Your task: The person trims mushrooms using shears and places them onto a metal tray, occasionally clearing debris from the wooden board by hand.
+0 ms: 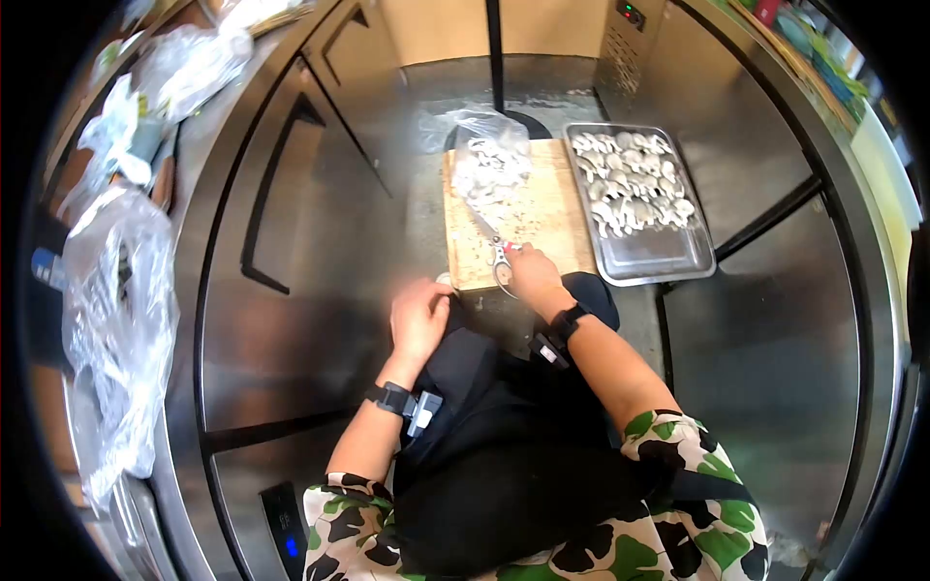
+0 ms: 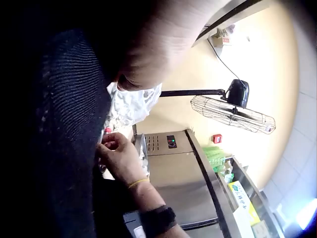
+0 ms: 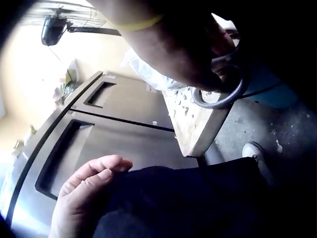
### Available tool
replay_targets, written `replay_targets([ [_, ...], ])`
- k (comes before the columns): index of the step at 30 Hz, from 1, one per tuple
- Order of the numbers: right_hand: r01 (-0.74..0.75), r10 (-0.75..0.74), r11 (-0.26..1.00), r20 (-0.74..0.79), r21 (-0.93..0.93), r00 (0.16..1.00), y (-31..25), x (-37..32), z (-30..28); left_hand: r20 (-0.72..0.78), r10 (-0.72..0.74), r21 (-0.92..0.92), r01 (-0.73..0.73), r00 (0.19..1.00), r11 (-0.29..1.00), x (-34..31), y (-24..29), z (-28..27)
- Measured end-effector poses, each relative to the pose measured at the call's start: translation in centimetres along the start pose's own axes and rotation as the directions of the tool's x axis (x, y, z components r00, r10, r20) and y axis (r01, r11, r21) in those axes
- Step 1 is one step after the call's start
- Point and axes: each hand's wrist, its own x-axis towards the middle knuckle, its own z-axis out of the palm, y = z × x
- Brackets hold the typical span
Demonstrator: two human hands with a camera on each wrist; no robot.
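Observation:
My right hand (image 1: 536, 278) grips scissors (image 1: 498, 246) over the front part of a wooden cutting board (image 1: 557, 218), their blades pointing toward a clear bag (image 1: 494, 160) of whitish pieces on the board. Up close in the right wrist view, a grey handle loop (image 3: 214, 105) of the scissors shows beneath the right hand (image 3: 168, 54). My left hand (image 1: 418, 320) is by the left leg, fingers loosely bent, with nothing visible in it; the right wrist view shows this left hand (image 3: 81, 198) beside dark cloth. Small crumbs are scattered over the board.
Right of the board, a metal tray (image 1: 649, 269) holds rows of grey-white pieces. Steel cabinets (image 1: 320, 213) stand on both sides. Plastic bags (image 1: 121, 281) lie along the left counter. A fan (image 2: 237, 94) stands beyond the board.

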Motion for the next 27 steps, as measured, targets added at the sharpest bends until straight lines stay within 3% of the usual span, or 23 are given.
replay_targets([
  [2,-0.001,-0.001,0.999,0.042,0.044,0.999,-0.2,-0.7,-0.9,0.007,-0.195,-0.138,0.194,0.981,0.971,0.9,1.4,-0.2],
  [3,-0.016,0.013,0.998,0.054,0.055,0.998,0.0,-0.5,-0.8,0.002,-0.119,-0.207,0.116,0.993,0.971,2.1,0.1,0.7],
  [4,-0.025,0.021,0.997,0.058,0.067,0.998,0.1,-0.4,-0.9,0.076,-0.138,-0.356,0.156,0.988,0.921,3.5,-1.3,1.7],
  [6,-0.086,0.083,0.956,0.021,0.28,0.996,-0.3,-0.2,-1.7,0.25,-0.14,-0.595,0.266,0.958,0.758,5.8,-1.6,2.8],
  [7,-0.109,0.114,0.918,0.009,0.38,0.993,-0.3,-0.3,-2.1,0.338,-0.239,-0.595,0.403,0.91,0.695,6.6,-1.2,3.5],
  [8,-0.038,0.099,0.821,-0.077,0.57,0.992,0.7,-0.1,-0.4,0.418,-0.322,-0.63,0.526,0.85,0.571,6.9,-0.5,3.9],
  [9,-0.024,0.084,0.703,-0.05,0.711,0.995,0.3,-0.6,-0.9,0.504,-0.386,-0.643,0.634,0.773,0.43,7.2,0.4,4.1],
  [11,-0.009,0.042,0.398,-0.009,0.917,0.999,-1.9,-2.3,-2.7,0.612,-0.244,-0.732,0.656,0.752,0.185,7.8,-2.0,6.3],
  [12,0.111,-0.041,0.397,-0.104,0.911,0.994,-2.5,-2.6,-2.7,0.651,-0.164,-0.745,0.665,0.741,0.052,7.9,-2.8,7.5],
  [13,0.229,-0.125,0.382,-0.195,0.895,0.973,-3.0,-2.7,-3.0,0.602,-0.14,-0.789,0.613,0.786,0.048,7.7,-0.7,5.7],
  [14,0.289,-0.17,0.507,-0.235,0.812,0.957,-3.1,-2.5,-3.6,0.596,-0.128,-0.802,0.583,0.793,-0.128,7.5,-1.5,6.1],
  [15,0.269,-0.063,0.567,-0.285,0.778,0.956,-2.6,-2.0,-3.7,0.588,-0.121,-0.79,0.536,0.8,-0.298,7.5,-2.5,6.3],
  [16,0.245,0.039,0.621,-0.342,0.744,0.939,-1.9,-1.0,-3.6,0.603,-0.298,-0.783,0.477,0.74,-0.399,7.7,-1.2,5.3],
  [17,0.214,0.136,0.672,-0.402,0.709,0.906,-1.2,0.3,-3.3,0.62,-0.374,-0.777,0.475,0.69,-0.412,7.9,-0.5,4.0],
  [18,0.074,0.252,0.812,-0.462,0.579,0.851,0.5,1.6,-2.0,0.597,-0.399,-0.797,0.458,0.696,-0.394,7.9,-0.6,3.5],
  [21,-0.188,0.368,0.897,-0.438,0.4,0.82,2.8,4.8,1.7,0.571,-0.473,-0.819,0.427,0.672,-0.382,7.8,-3.4,3.4],
  [22,-0.217,0.369,0.899,-0.39,0.381,0.844,2.5,5.9,2.2,0.574,-0.471,-0.815,0.414,0.669,-0.406,7.8,-4.2,3.1],
  [25,-0.097,0.177,0.98,-0.531,0.175,0.829,1.5,8.5,3.9,0.571,-0.487,-0.813,0.373,0.661,-0.447,7.9,-5.5,2.4],
  [27,-0.057,0.154,0.979,-0.528,0.196,0.835,1.1,9.1,4.1,0.572,-0.499,-0.808,0.346,0.65,-0.476,7.8,-5.5,2.1],
])
